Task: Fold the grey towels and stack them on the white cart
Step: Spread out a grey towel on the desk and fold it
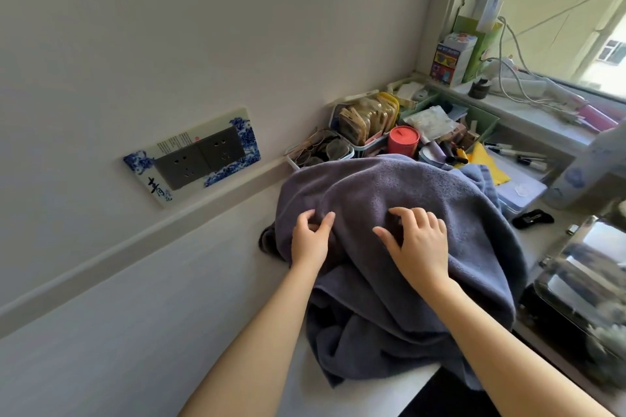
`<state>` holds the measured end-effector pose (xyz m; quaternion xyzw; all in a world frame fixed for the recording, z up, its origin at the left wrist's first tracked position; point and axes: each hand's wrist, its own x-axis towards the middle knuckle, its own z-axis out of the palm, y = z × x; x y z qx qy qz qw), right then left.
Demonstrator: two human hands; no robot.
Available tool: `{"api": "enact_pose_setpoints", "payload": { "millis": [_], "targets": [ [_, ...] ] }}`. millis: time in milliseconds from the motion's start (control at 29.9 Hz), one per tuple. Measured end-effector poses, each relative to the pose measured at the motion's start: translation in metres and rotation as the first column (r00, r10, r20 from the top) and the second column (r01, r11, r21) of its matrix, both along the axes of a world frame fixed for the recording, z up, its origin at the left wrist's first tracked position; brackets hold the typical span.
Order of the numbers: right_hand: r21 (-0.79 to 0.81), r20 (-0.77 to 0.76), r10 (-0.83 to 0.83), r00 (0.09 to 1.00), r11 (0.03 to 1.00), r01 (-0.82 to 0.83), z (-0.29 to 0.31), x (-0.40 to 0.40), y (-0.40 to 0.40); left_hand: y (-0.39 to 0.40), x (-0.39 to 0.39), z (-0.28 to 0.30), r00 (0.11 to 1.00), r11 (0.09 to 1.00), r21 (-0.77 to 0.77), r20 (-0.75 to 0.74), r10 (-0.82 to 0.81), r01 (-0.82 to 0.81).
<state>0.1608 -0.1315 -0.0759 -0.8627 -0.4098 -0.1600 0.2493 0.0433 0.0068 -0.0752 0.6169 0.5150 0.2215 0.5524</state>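
Grey towel (389, 213) lies heaped, unfolded, on the white surface (294, 382) by the wall; left hand (310, 237) pinches a tuck of cloth, right hand (420, 240) claws into it with curled fingers, probably to lift and spread it.

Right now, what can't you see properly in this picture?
- Head view: how many towels are in the grey towel heap; its folds hide that.
- The white cart: mostly covered by the heap.
- Left hand and right hand: fingertips sink into cloth.
- Writing on the socket plate: too small.
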Motion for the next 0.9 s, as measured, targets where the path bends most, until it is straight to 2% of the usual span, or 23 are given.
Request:
{"api": "enact_pose_setpoints", "payload": {
  "millis": [67, 167, 267, 434, 534, 601, 701, 868, 902],
  "targets": [
    [-0.033, 0.012, -0.019, 1.0, 0.999, 0.02, -0.003, -0.003, -0.001, 0.001, 0.005, -0.001, 0.997, 0.995, -0.084, 0.047, 0.067, -0.063],
    [-0.066, 0.05, -0.01, 0.999, 0.998, 0.013, -0.005, -0.004, -0.001, 0.005, 0.011, -0.004, 0.984, 0.98, -0.112, 0.055, 0.171, -0.164],
    [0.003, 0.047, 0.0, 0.999, 1.0, 0.0, -0.007, 0.001, 0.0, 0.008, 0.01, -0.006, 0.968, 0.966, -0.143, 0.094, 0.231, -0.216],
    [0.181, -0.022, 0.035, 0.999, 0.983, -0.031, 0.003, -0.012, 0.008, 0.015, -0.01, 0.005, 0.941, 0.963, 0.024, 0.216, 0.259, -0.27],
    [0.282, -0.078, 0.091, 0.993, 0.957, -0.066, 0.018, -0.024, 0.019, 0.019, -0.022, 0.022, 0.941, 0.952, 0.116, 0.223, 0.255, -0.285],
    [0.351, -0.082, 0.209, 0.975, 0.921, -0.168, 0.035, -0.054, 0.035, 0.025, -0.055, 0.042, 0.908, 0.917, 0.157, 0.273, 0.317, -0.367],
    [0.359, -0.12, 0.293, 0.948, 0.904, -0.234, 0.051, -0.082, 0.053, 0.033, -0.084, 0.064, 0.876, 0.869, 0.192, 0.267, 0.401, -0.457],
    [0.37, -0.188, 0.465, 0.865, 0.849, -0.376, 0.07, -0.164, 0.093, 0.046, -0.186, 0.093, 0.797, 0.754, 0.273, 0.314, 0.517, -0.597],
    [0.371, -0.199, 0.528, 0.825, 0.82, -0.436, 0.074, -0.193, 0.103, 0.05, -0.219, 0.098, 0.761, 0.71, 0.283, 0.335, 0.556, -0.644]
  ]
}}
